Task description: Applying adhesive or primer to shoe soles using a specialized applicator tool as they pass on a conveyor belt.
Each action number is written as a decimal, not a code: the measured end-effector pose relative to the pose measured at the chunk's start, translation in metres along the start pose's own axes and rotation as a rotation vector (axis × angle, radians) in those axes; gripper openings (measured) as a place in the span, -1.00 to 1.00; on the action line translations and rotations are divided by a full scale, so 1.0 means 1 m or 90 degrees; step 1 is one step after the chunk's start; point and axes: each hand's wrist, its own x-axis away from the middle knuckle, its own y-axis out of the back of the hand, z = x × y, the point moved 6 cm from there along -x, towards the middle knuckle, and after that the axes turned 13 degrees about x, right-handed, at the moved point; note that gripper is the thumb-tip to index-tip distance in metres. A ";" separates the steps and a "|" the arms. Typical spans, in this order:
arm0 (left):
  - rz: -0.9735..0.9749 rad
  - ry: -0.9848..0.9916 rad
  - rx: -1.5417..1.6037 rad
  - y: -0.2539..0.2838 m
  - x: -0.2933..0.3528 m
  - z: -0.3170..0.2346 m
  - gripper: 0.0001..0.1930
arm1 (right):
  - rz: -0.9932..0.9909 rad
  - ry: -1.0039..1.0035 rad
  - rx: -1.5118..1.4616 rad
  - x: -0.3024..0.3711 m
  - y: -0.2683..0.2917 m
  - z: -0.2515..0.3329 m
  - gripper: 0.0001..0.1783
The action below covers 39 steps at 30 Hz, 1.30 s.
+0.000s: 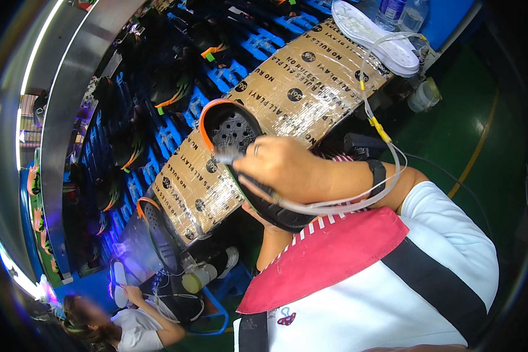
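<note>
A black shoe (pixel 234 129) with an orange rim is held at the centre, toe toward 11 o'clock, over the edge of the cardboard-covered surface (pixel 302 76). The left hand's (pixel 257 215) grip grasps it from below, partly hidden; the right hand's (pixel 278 167) grip is clenched around a pale-tipped brush (pixel 227 155) at the shoe's inside. A white sole (pixel 402 56) lies at 1 o'clock, another shoe (pixel 159 236) at 8 o'clock, a co-worker (pixel 138 331) at 7 o'clock
</note>
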 end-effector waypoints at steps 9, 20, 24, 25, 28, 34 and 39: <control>0.000 -0.018 -0.008 -0.003 0.000 -0.008 -0.07 | -0.058 -0.104 -0.150 0.012 -0.001 -0.008 -0.84; 0.006 -0.048 -0.018 -0.002 -0.003 -0.028 -0.06 | 0.026 -0.073 -0.289 0.025 -0.016 0.005 -0.80; 0.015 -0.048 -0.009 -0.002 -0.009 -0.030 -0.06 | 0.075 -0.032 -0.239 0.035 -0.027 0.016 -0.84; 0.021 -0.055 -0.005 -0.003 -0.010 -0.034 -0.06 | 0.078 -0.030 -0.243 0.034 -0.027 0.014 -0.84; 0.057 -0.076 0.024 -0.008 -0.013 -0.043 -0.06 | 0.171 -0.032 -0.511 0.029 -0.021 0.011 -0.76; 0.189 -0.058 0.096 -0.016 -0.018 -0.051 0.01 | 0.154 -0.056 -0.410 0.040 -0.025 0.011 -0.76; 0.182 -0.078 0.095 -0.023 -0.010 -0.069 0.03 | 0.241 -0.027 -0.577 0.039 -0.020 0.018 -0.76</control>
